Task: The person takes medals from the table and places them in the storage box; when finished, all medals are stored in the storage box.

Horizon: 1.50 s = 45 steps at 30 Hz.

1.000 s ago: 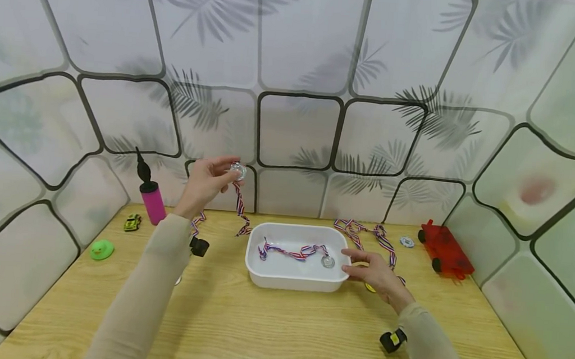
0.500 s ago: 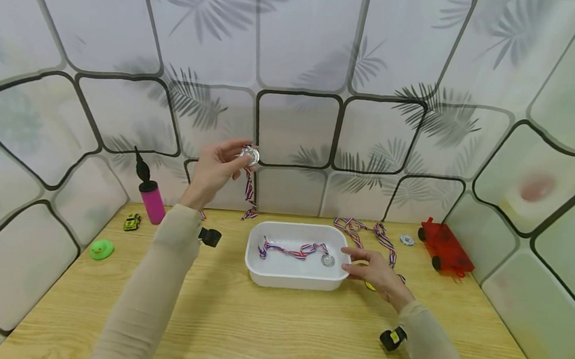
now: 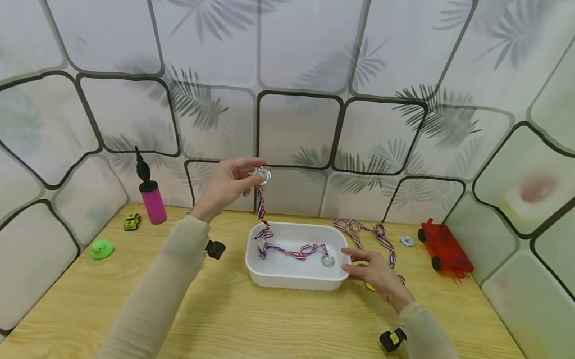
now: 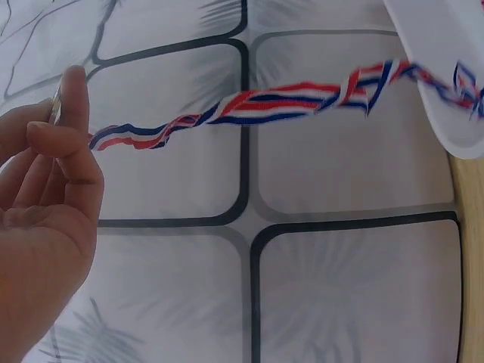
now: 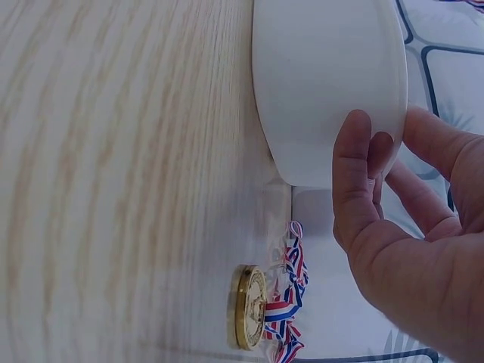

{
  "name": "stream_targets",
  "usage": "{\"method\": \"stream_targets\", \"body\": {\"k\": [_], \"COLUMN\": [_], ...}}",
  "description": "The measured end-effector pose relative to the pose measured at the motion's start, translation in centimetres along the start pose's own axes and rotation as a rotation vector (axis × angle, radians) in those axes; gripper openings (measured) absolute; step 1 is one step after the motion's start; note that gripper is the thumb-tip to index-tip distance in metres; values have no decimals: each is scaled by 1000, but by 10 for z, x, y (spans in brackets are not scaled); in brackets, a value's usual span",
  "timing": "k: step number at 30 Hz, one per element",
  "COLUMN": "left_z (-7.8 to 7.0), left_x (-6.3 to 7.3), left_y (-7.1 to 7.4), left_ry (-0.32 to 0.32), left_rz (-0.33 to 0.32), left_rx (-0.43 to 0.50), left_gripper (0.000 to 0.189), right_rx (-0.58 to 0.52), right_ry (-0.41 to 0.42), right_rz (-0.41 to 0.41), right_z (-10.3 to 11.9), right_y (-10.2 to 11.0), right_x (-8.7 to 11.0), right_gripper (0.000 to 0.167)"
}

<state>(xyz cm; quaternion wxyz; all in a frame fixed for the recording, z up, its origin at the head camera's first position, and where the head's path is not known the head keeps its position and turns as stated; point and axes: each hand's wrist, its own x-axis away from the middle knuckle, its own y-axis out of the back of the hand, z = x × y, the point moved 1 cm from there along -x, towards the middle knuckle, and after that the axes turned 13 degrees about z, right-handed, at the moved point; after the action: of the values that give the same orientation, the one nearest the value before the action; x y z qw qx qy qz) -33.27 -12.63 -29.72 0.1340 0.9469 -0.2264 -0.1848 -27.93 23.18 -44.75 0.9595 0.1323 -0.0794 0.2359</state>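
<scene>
My left hand [image 3: 227, 185] pinches a silver medal [image 3: 264, 175] between thumb and fingers, raised above the left end of a white plastic tub [image 3: 294, 283]. From the medal a red, white and blue ribbon [image 4: 280, 102] hangs down, its lower end inside the tub. A second silver medal [image 3: 328, 260] lies in the tub with its ribbon stretched to the left. At the tub's right end my right hand [image 3: 375, 272] holds the rim with its fingertips. Close by that hand, a gold medal [image 5: 252, 308] with a striped ribbon is on the table.
A magenta balloon pump [image 3: 153, 201], a small yellow toy car [image 3: 132, 222] and a green rubber duck [image 3: 102, 249] are at the left. Another ribbon [image 3: 352, 228] lies behind the tub's right side. Further right are a round disc [image 3: 406, 241] and a red toy car [image 3: 444, 248].
My left hand has carried the silver medal to the right, rising and then lowering, so its ribbon now trails into the tub. The right hand and the tub have stayed put.
</scene>
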Motion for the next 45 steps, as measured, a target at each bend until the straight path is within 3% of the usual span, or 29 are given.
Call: {"method": "stream_targets", "body": {"k": [4,13,26,38,45], "left_z": [9,39,59,81,91], "left_x": [3,10,-7,-24,-29], "left_y": [-3,-20,-57,-96,-120], "left_ry": [15,126,163,221,296], "left_rz": [5,129,245,227,159], "left_rx": [-22,-71,-84,6,94], "left_gripper": [36,34,37,32,31], "right_rx": [1,37,-2,-2,-5], "right_ry": [-8,-19,-11,-6,-13], "right_rz": [-8,-22,-9,-12,-16], "right_z": [-1,-3,-3,-4,-3], "right_y": [0,2,1,1,1], "right_x": [0,-2,-1,-2,-2], "right_gripper": [56,56,58,58,57]}}
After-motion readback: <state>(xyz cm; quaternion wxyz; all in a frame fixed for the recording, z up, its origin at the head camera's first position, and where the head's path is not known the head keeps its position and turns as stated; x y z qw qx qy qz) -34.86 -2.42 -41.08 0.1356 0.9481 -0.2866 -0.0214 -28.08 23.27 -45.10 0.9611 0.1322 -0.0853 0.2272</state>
